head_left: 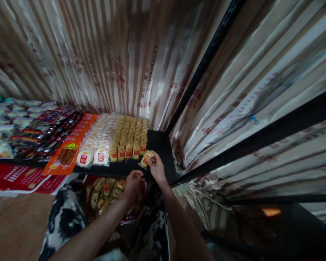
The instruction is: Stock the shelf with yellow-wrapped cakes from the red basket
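My right hand is closed on a small yellow snack packet, holding it at the near right end of the rows of yellow packets on the black shelf. My left hand is closed just below the shelf edge, over an open bag of similar yellow packets on my lap. What the left fingers pinch is too small to make out.
Left of the yellow rows lie clear packs of round white cakes, an orange packet, dark red packets and pale bags. A striped shiny curtain hangs behind. A black frame bar rises at the shelf's right corner.
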`<state>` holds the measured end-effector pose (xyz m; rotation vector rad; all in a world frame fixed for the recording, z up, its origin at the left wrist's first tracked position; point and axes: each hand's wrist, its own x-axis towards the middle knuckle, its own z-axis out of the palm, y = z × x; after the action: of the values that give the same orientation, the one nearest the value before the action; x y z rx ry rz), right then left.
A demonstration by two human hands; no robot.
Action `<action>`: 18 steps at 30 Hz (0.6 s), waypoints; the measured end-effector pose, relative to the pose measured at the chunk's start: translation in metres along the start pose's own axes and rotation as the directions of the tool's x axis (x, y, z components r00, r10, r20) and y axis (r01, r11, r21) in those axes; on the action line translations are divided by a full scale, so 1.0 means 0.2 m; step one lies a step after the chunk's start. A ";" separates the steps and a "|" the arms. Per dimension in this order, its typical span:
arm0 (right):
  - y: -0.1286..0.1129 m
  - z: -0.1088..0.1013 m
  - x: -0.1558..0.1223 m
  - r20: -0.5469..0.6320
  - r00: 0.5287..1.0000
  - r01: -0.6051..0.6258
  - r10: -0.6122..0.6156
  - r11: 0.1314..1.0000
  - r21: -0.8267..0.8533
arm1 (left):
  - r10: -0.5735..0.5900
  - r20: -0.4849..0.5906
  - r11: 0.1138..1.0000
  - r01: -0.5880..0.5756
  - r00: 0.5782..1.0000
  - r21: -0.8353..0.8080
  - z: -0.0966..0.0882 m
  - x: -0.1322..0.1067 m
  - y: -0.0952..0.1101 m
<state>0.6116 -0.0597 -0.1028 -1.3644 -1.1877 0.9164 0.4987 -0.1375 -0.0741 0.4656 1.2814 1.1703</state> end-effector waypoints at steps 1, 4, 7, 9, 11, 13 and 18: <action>0.00 0.01 0.03 -0.002 1.000 0.024 -0.024 0.999 -0.049 | 0.024 0.012 0.999 -0.024 1.000 0.035 0.01 0.01 0.00; 0.00 0.03 0.10 -0.014 0.998 0.059 -0.062 0.988 -0.139 | 0.044 0.038 0.988 -0.049 0.998 0.145 0.05 0.05 0.02; -0.02 0.06 0.13 0.005 0.998 0.064 -0.065 0.978 -0.197 | 0.075 0.034 0.981 -0.080 0.997 0.176 0.09 0.11 0.03; -0.03 0.08 0.14 0.026 0.997 0.074 -0.070 0.969 -0.238 | 0.101 0.030 0.978 -0.105 0.994 0.179 0.10 0.16 0.02; -0.04 0.10 0.14 0.036 0.996 0.094 -0.087 0.957 -0.273 | 0.118 0.032 0.976 -0.121 0.993 0.182 0.10 0.20 0.02; -0.04 0.11 0.14 0.034 0.993 0.118 -0.113 0.951 -0.285 | 0.130 0.030 0.973 -0.133 0.991 0.187 0.10 0.24 0.01; -0.01 0.12 0.11 -0.006 0.989 0.137 -0.145 0.950 -0.281 | 0.180 0.055 0.967 -0.187 0.982 0.173 0.08 0.29 -0.02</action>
<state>0.5934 -0.0323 -0.1022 -1.4873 -1.4160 0.6433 0.5068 -0.0837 -0.1020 0.7484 1.3359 1.1987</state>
